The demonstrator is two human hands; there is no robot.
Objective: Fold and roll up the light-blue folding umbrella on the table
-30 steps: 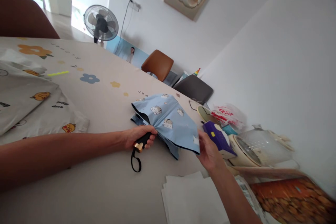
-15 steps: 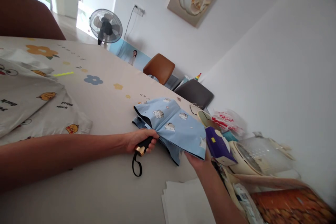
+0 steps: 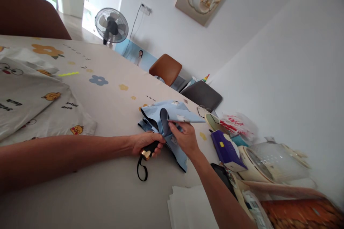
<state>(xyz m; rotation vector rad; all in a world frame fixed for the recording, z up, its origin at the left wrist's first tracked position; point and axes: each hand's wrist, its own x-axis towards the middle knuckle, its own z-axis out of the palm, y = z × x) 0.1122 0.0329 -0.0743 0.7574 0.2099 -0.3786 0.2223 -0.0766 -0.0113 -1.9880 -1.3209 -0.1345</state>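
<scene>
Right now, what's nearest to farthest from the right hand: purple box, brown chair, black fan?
1. Purple cardboard box, on the table just right of the right hand.
2. Orange-brown padded chair, past the table's far edge.
3. Black standing fan, far back, left.

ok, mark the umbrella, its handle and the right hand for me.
umbrella point(image 3: 154, 111): head view, on the blue cloth at its far side.
handle point(image 3: 151, 147): head view, on the black grip next to the gold cap.
right hand point(image 3: 185, 139): head view, on the back of the hand.
</scene>
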